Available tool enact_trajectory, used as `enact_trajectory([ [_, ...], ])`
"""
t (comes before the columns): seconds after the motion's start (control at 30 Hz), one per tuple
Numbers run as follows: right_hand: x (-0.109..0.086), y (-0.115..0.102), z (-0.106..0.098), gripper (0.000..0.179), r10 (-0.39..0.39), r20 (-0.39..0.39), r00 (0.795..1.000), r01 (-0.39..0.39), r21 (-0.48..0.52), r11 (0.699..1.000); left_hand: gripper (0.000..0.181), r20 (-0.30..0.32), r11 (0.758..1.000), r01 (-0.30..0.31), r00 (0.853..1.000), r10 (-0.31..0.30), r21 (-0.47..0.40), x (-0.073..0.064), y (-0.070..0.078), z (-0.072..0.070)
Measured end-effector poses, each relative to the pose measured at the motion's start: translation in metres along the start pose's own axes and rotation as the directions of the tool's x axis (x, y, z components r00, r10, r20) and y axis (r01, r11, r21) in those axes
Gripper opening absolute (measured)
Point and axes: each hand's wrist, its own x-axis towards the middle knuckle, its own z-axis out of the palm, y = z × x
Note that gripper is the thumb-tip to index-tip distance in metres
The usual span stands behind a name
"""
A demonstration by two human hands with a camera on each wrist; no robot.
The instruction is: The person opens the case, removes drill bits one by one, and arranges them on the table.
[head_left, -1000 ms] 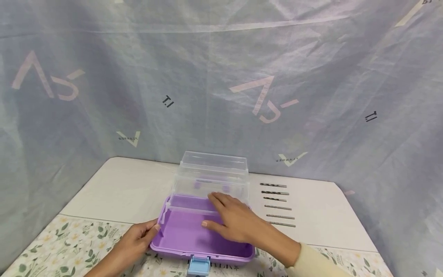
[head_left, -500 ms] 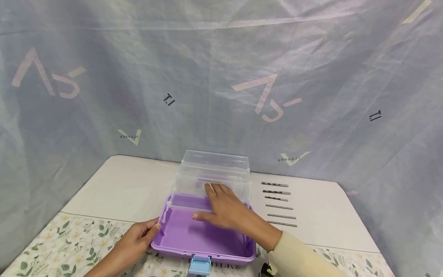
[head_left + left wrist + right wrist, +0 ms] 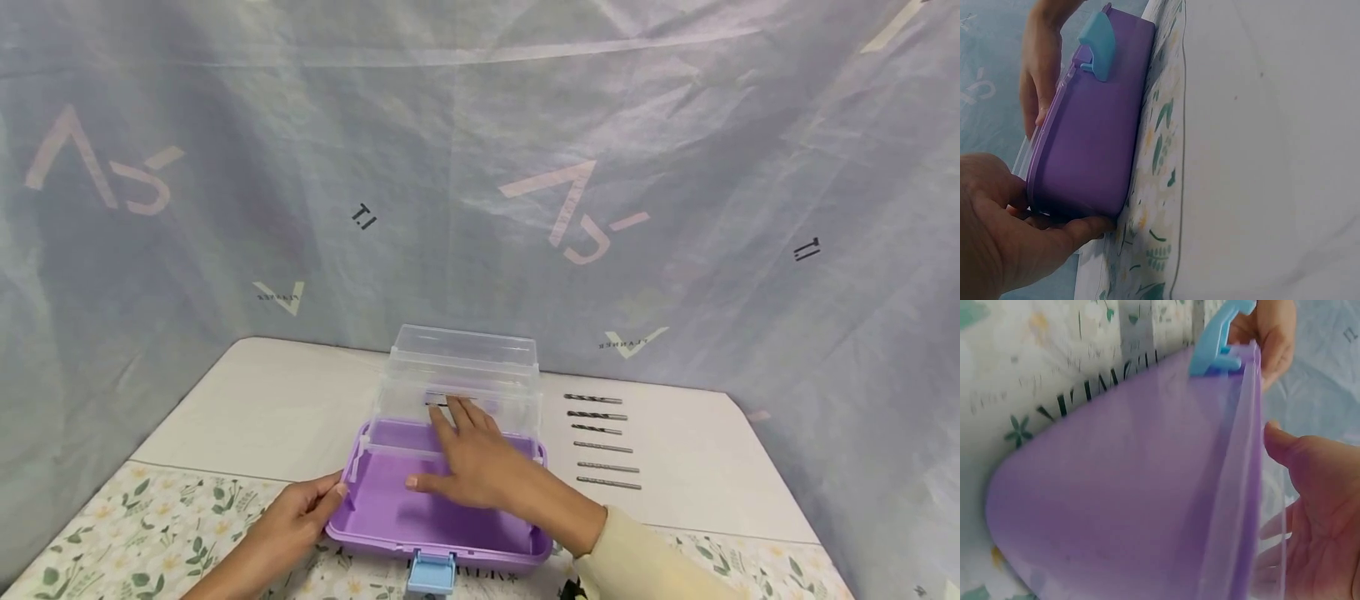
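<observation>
A purple plastic box point(image 3: 408, 512) stands open near the table's front, its blue latch point(image 3: 432, 573) facing me. Clear plastic tiers point(image 3: 465, 354) rise from its back. My left hand point(image 3: 298, 515) grips the box's left wall, its thumb near the rim; the left wrist view shows this hand point(image 3: 1016, 231) around the box end. My right hand point(image 3: 480, 467) reaches over the box, fingers spread and fairly straight against the lower clear tier. Thin dark lines show beside its fingertips. In the right wrist view, this hand's point(image 3: 1322, 506) fingers appear partly through clear plastic.
Several drill bits point(image 3: 597, 415) lie in a column on the white tabletop right of the box, thicker dark ones at the back and thin grey ones in front. A flowered cloth point(image 3: 172, 533) covers the table's front. A grey printed sheet point(image 3: 450, 167) hangs behind.
My right hand has moved leftward and farther back over the box, and its fingers have spread against the clear tier. The left hand and the box have stayed in place.
</observation>
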Motion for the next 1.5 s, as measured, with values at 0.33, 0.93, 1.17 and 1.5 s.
enact_trajectory([
  [0.33,0.014,0.009,0.003,0.114,0.036,-0.025,0.999,-0.036,0.011,0.999,0.059,-0.022,1.000,0.008,1.000,-0.008,0.008,-0.002,0.001,0.001],
  [0.93,0.009,0.006,0.002,0.109,0.009,-0.054,0.999,-0.012,-0.054,0.998,0.058,-0.025,1.000,0.007,1.000,-0.007,0.019,-0.001,0.002,0.001],
  [1.17,0.003,0.006,0.003,0.101,-0.020,-0.072,0.997,0.012,-0.103,0.995,0.058,-0.026,1.000,0.001,1.000,-0.001,0.018,-0.001,0.000,0.002],
  [1.5,-0.017,0.020,-0.015,0.077,-0.071,-0.055,0.996,0.073,0.045,0.996,0.059,-0.010,1.000,0.007,1.000,-0.008,-0.006,-0.002,0.002,0.000],
])
